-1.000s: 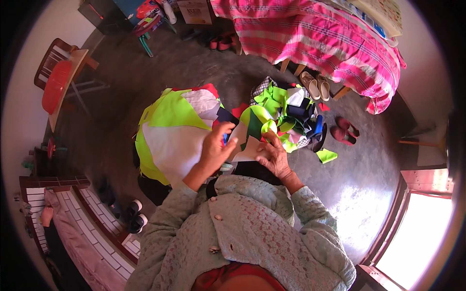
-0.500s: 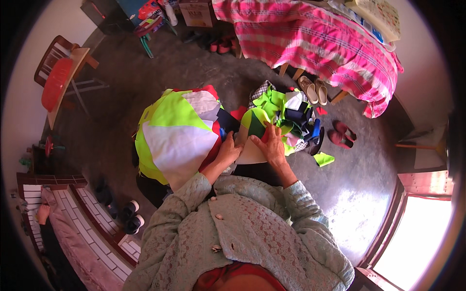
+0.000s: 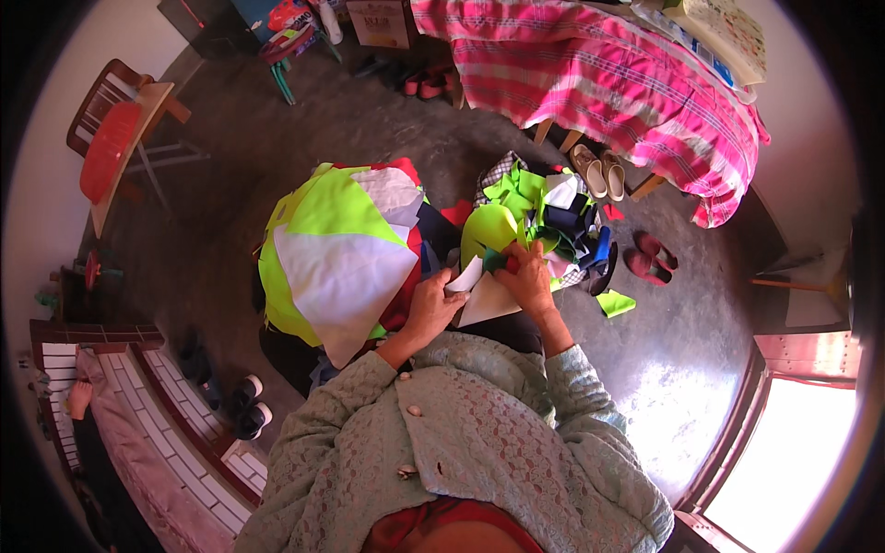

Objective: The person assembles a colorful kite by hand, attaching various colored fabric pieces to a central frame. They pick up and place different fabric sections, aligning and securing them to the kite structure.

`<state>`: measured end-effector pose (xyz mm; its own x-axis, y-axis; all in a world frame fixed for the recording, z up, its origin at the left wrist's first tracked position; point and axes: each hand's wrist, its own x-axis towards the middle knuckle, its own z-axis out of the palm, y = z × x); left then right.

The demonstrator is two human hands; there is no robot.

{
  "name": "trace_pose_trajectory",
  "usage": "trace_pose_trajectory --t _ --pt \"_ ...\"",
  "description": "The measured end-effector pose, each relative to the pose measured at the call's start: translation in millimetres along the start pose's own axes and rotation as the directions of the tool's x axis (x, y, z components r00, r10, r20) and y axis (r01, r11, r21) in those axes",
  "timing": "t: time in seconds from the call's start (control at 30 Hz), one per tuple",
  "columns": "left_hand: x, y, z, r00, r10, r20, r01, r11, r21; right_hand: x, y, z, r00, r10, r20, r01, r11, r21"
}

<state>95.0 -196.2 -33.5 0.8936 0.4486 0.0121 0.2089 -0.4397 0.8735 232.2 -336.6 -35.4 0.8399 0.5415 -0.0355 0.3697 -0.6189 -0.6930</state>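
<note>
My left hand (image 3: 431, 306) pinches the edge of a small white cloth piece (image 3: 466, 276) between thumb and fingers, over my lap. Close by, my right hand (image 3: 529, 284) is closed with its fingertips on a dark green cloth piece (image 3: 493, 261); a bit of red shows at those fingers. Beneath the hands lies a pale beige cloth piece (image 3: 489, 306) with a pointed shape. Just beyond is a bright yellow-green piece (image 3: 489, 226). To the left, a large patchwork bundle of yellow-green, white and red cloth (image 3: 341, 267) rests against my leg.
A pile of mixed scraps (image 3: 558, 207) lies on the floor ahead to the right, with a loose green scrap (image 3: 616, 303) beside it. Beige shoes (image 3: 599, 172) and dark red shoes (image 3: 651, 258) stand farther right. A pink plaid cloth (image 3: 599, 78) drapes over furniture at the back.
My left hand has lifted the white piece's edge upward. My right hand's spread fingers have curled in on the dark green piece, which was lying flatter before.
</note>
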Motion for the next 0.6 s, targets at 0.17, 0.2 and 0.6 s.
trace_pose_trajectory --t 0.17,0.2,0.6 --pt "-7.1 10.9 -2.9 0.978 0.103 0.182 -0.120 0.989 0.087 -6.8 30.2 3.1 0.995 0.068 -0.076 -0.034 0.925 0.378" --pt "-9.3 12.9 -0.6 0.950 0.194 0.243 -0.219 0.972 0.080 -7.4 50.4 7.0 0.995 0.051 -0.081 -0.007 0.881 0.473" --pt "-16.3 34.1 -15.5 0.825 0.259 0.502 -0.303 0.953 0.007 -3.4 72.9 -11.9 0.966 0.217 0.142 -0.201 0.279 0.939"
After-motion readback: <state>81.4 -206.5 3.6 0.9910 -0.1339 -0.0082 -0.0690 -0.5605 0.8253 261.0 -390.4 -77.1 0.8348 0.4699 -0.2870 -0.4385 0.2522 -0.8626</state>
